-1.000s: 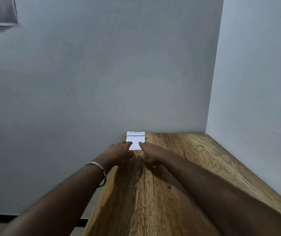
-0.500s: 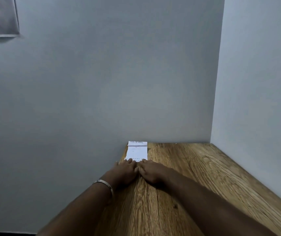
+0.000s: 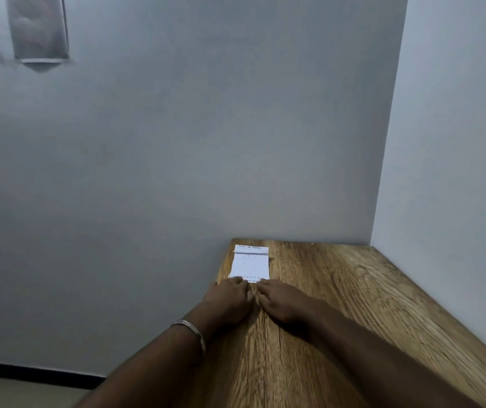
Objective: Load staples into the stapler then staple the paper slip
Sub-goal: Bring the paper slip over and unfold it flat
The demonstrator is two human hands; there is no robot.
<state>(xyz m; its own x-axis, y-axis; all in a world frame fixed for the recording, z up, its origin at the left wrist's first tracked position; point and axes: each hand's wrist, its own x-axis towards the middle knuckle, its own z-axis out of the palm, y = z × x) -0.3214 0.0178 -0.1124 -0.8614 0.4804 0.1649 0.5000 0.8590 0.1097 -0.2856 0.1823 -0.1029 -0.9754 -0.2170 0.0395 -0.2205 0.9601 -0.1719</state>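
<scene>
A white paper slip (image 3: 250,264) with printed text lies flat at the far left corner of the wooden table (image 3: 339,313), its far end folded over. My left hand (image 3: 229,298), with a metal bangle on the wrist, and my right hand (image 3: 283,303) rest side by side on the table. Their fingertips press on the slip's near edge. No stapler or staples are in view.
Grey walls close the table in at the back and on the right. The table's left edge drops to the floor with a dark skirting line (image 3: 38,375). Papers hang on the wall (image 3: 38,28) at upper left.
Both hands have slid back along the slip, from its middle to its near edge, and drawn close together. The slip now lies uncovered and flatter.
</scene>
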